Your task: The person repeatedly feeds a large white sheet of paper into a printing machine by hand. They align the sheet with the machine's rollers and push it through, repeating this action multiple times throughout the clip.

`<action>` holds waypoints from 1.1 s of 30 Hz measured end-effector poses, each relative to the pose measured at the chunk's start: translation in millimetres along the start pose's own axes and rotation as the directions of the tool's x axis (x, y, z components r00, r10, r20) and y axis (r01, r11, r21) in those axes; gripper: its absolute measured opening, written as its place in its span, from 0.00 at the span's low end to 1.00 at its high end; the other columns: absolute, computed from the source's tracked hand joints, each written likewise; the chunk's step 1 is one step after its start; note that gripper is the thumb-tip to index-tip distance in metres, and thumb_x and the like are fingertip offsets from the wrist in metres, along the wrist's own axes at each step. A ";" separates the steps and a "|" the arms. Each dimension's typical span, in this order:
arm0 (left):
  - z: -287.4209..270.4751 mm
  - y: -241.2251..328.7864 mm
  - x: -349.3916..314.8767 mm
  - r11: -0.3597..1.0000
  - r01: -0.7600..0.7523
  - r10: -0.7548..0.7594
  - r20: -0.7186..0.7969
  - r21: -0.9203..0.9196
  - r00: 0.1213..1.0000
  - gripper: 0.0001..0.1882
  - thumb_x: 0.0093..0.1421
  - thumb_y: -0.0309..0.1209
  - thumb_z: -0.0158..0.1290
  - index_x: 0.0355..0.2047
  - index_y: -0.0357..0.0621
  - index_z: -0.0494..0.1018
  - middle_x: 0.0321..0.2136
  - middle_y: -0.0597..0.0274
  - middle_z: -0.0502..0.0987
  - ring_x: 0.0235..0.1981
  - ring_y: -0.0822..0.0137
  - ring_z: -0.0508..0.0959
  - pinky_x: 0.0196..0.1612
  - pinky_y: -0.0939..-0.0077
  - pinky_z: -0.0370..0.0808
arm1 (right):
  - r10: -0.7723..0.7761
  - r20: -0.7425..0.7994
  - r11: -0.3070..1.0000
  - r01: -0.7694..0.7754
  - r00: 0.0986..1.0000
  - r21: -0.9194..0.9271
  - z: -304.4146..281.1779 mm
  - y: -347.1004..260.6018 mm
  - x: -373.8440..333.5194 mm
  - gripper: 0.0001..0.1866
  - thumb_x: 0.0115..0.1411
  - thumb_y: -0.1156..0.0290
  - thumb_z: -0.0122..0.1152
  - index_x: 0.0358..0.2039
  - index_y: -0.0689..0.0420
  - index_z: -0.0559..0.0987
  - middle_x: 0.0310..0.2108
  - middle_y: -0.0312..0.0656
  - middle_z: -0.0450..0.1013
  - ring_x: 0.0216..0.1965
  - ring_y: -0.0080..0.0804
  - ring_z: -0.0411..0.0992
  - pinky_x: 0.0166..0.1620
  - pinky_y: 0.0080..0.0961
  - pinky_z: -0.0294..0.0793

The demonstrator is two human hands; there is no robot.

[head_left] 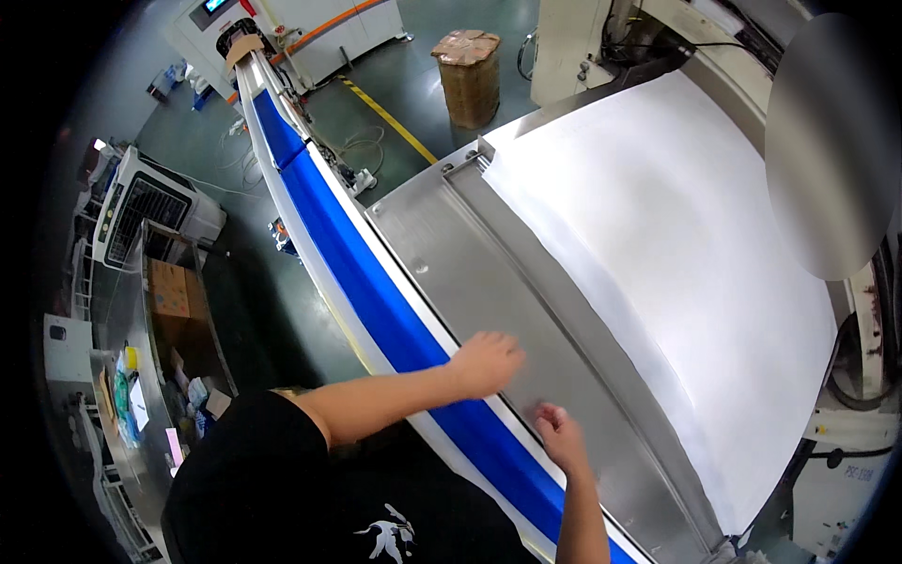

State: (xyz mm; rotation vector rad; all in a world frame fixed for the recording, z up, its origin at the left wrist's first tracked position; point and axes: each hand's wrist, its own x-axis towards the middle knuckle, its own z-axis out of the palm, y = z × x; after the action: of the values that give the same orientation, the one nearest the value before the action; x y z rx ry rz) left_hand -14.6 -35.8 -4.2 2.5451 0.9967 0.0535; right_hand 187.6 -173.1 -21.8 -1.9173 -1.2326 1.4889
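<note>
My left hand [487, 364] reaches across the blue belt, over the near edge of a steel table [507, 282]. Its fingers look bent but are smeared by motion. Closer to me, my right hand [562, 435] hovers by the same steel edge, fingers curled in with the thumb against them; whatever they may hold is hidden. Beyond both hands lies a large white sheet [658, 244], apart from them, covering the far part of the table. A long blue conveyor belt [348, 254] in a white frame runs between my body and the table.
A brown wrapped drum-like bundle [467, 89] stands on the floor behind the table. Machine framing [568, 47] with cables rises at the far side. On the left are an air cooler [150, 216] and a cluttered steel bench [141, 461] with a cardboard box [169, 289].
</note>
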 end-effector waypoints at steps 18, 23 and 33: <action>-4.4 -160.3 98.0 0.997 0.073 -0.068 -0.368 0.001 0.927 0.22 0.61 0.41 0.46 0.54 0.50 0.66 0.55 0.58 0.66 0.62 0.56 0.58 0.65 0.54 0.51 | -0.496 -0.151 0.825 0.410 0.855 -0.389 -55.9 -248.4 339.5 0.12 0.55 0.64 0.57 0.32 0.59 0.78 0.27 0.45 0.77 0.30 0.39 0.76 0.36 0.31 0.74; -3.4 -162.8 97.5 0.996 0.090 -0.092 -0.348 -0.020 0.933 0.22 0.61 0.40 0.47 0.54 0.50 0.66 0.55 0.58 0.66 0.61 0.57 0.59 0.65 0.54 0.50 | -0.458 -0.159 0.837 0.364 0.874 -0.409 -50.3 -264.5 376.2 0.12 0.53 0.63 0.57 0.29 0.59 0.79 0.27 0.44 0.77 0.29 0.39 0.76 0.37 0.31 0.73; -7.5 -161.4 100.1 0.995 0.095 -0.097 -0.360 -0.023 0.928 0.21 0.59 0.39 0.50 0.53 0.49 0.67 0.55 0.58 0.65 0.61 0.57 0.59 0.64 0.55 0.53 | -0.436 -0.225 0.839 0.303 0.871 -0.452 -50.4 -264.1 387.0 0.13 0.51 0.60 0.57 0.28 0.57 0.80 0.26 0.43 0.78 0.30 0.40 0.76 0.37 0.32 0.73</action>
State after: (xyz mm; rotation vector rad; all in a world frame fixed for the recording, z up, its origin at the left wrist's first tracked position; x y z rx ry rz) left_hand -45.3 139.9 -70.1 2.5287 1.2504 0.5124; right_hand 145.4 296.2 -17.7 -1.9079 -1.7315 0.7213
